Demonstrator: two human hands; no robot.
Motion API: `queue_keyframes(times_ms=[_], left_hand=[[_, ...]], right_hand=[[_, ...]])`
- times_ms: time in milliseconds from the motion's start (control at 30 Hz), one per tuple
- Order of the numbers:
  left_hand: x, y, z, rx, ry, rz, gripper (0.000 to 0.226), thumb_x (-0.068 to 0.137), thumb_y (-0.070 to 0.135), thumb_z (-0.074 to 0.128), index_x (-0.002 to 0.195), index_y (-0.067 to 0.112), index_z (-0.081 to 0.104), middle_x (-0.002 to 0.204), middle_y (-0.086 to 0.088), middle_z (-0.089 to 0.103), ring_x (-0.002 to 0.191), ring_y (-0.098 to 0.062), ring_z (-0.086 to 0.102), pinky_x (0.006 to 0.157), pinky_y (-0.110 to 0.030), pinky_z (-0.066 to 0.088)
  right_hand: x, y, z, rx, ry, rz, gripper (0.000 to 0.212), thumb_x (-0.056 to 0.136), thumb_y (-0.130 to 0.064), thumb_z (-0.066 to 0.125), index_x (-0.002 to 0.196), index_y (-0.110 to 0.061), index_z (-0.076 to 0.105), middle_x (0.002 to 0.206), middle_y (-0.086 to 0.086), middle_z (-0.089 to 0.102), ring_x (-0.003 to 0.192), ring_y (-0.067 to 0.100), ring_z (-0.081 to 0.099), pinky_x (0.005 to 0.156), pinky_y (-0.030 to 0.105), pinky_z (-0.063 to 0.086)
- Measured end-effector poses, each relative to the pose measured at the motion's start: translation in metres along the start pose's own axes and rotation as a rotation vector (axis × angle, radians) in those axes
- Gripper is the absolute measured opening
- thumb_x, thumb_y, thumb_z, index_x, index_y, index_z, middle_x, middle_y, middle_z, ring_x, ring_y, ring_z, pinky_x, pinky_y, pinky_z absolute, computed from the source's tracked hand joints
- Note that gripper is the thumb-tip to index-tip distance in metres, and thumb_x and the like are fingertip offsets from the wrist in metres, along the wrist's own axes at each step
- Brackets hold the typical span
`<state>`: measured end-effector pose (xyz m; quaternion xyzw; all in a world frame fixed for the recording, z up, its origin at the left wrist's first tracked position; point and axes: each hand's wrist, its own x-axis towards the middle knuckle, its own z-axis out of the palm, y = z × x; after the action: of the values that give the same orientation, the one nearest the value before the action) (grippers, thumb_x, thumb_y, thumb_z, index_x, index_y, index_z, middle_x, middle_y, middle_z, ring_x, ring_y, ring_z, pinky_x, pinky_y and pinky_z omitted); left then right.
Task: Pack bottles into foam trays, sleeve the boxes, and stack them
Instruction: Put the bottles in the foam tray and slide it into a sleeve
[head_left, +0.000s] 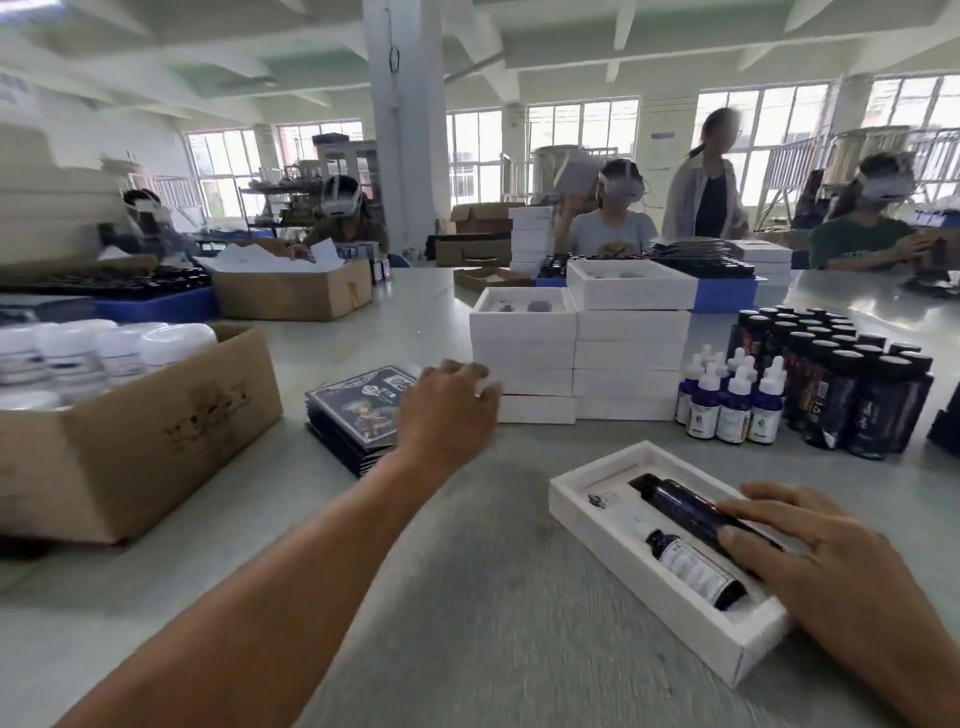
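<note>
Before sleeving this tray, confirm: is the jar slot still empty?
No: the foam tray holds a white jar, a tall dark bottle and a small labelled bottle.

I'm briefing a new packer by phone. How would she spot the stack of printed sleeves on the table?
Start at the big brown cardboard box of white jars on the left side of the grey table. Just right of it lies a low stack of flat dark printed sleeves, under the reaching left hand. Unlike the neighbouring plain white boxes, it is dark with cartoon artwork.

Left hand reaches over printed sleeves; right hand presses the packed tray.
</note>
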<state>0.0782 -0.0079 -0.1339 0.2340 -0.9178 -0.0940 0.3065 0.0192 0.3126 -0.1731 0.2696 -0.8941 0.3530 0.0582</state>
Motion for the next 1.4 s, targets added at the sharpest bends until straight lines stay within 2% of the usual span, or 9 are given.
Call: queue_keyframes(times_ms=[133,200,600,733,867,933,1033,1200,1400], left_hand=[[0.014,-0.063,-0.009,0.287,-0.242,-0.112,0.074,0.086,0.067,0.051,0.144,0.022,0.041,0.148,-0.011,0.044,0.135,-0.032,0.04,0.11,-0.05,0.035],[0.008,-0.076,-0.007,0.341,-0.32,-0.107,0.069,0.085,0.07,0.052,0.136,0.024,0.047,0.138,-0.011,0.053,0.127,-0.03,0.048,0.107,-0.05,0.037],[-0.077,0.03,-0.007,0.554,-0.271,0.123,0.046,0.094,0.059,0.042,0.115,0.021,0.059,0.108,-0.01,0.064,0.102,-0.029,0.058,0.086,-0.043,0.038],[-0.096,0.064,-0.02,0.258,-0.491,0.062,0.049,0.088,0.066,0.041,0.095,0.022,0.062,0.098,-0.001,0.067,0.088,-0.023,0.058,0.076,-0.038,0.041],[-0.09,0.052,-0.037,-0.128,-0.407,-0.075,0.058,0.08,0.076,0.042,0.108,0.031,0.067,0.1,0.006,0.07,0.09,-0.018,0.066,0.084,-0.038,0.054],[-0.088,0.039,-0.035,0.026,-0.259,-0.104,0.06,0.085,0.072,0.042,0.123,0.031,0.062,0.12,0.002,0.065,0.107,-0.021,0.061,0.09,-0.04,0.049],[-0.089,0.021,-0.022,0.242,-0.27,-0.161,0.065,0.089,0.073,0.037,0.124,0.022,0.058,0.123,-0.005,0.063,0.112,-0.027,0.057,0.088,-0.043,0.044],[-0.093,0.015,-0.012,0.109,-0.268,-0.201,0.064,0.089,0.072,0.041,0.133,0.027,0.053,0.125,-0.001,0.066,0.112,-0.024,0.06,0.089,-0.041,0.047],[-0.091,0.023,-0.024,-0.463,-0.084,-0.204,0.051,0.086,0.035,0.072,0.133,0.025,0.056,0.113,-0.002,0.068,0.088,-0.019,0.069,0.079,-0.044,0.059]], right_hand=[[0.002,0.002,0.002,0.052,0.0,0.016,0.021,0.085,-0.036,0.073,0.104,-0.046,0.071,0.123,-0.02,0.057,0.107,0.014,0.057,0.097,0.042,0.044],[0.003,0.001,0.003,0.083,-0.006,0.033,0.021,0.085,-0.034,0.074,0.1,-0.048,0.071,0.122,-0.021,0.058,0.108,0.014,0.057,0.096,0.039,0.041],[-0.004,-0.009,-0.02,0.049,-0.196,0.027,0.027,0.07,-0.059,0.073,0.09,-0.074,0.062,0.12,-0.04,0.05,0.107,-0.002,0.053,0.098,0.035,0.039],[-0.003,0.019,-0.052,-0.097,-0.246,0.062,0.05,0.062,-0.067,0.075,0.104,-0.079,0.052,0.128,-0.015,0.058,0.105,0.006,0.05,0.098,0.041,0.038],[-0.013,0.048,-0.073,-0.196,-0.106,0.26,0.122,0.049,-0.094,0.059,0.145,-0.018,0.048,0.128,0.013,0.063,0.096,0.021,0.056,0.088,0.043,0.048],[-0.017,0.05,-0.079,-0.244,-0.108,0.339,0.115,0.052,-0.098,0.052,0.122,-0.008,0.066,0.107,0.012,0.073,0.083,0.023,0.064,0.077,0.038,0.052],[-0.017,0.041,-0.079,-0.222,-0.151,0.415,0.088,0.042,-0.09,0.051,0.075,-0.013,0.078,0.063,0.001,0.073,0.065,0.02,0.069,0.06,0.031,0.053],[-0.015,0.036,-0.074,-0.237,-0.132,0.421,0.079,0.049,-0.086,0.047,0.066,-0.012,0.071,0.064,0.004,0.07,0.062,0.021,0.066,0.056,0.029,0.049],[-0.021,0.037,-0.073,-0.306,-0.109,0.408,0.081,0.054,-0.089,0.041,0.066,-0.014,0.069,0.065,0.003,0.067,0.061,0.019,0.063,0.053,0.028,0.041]])
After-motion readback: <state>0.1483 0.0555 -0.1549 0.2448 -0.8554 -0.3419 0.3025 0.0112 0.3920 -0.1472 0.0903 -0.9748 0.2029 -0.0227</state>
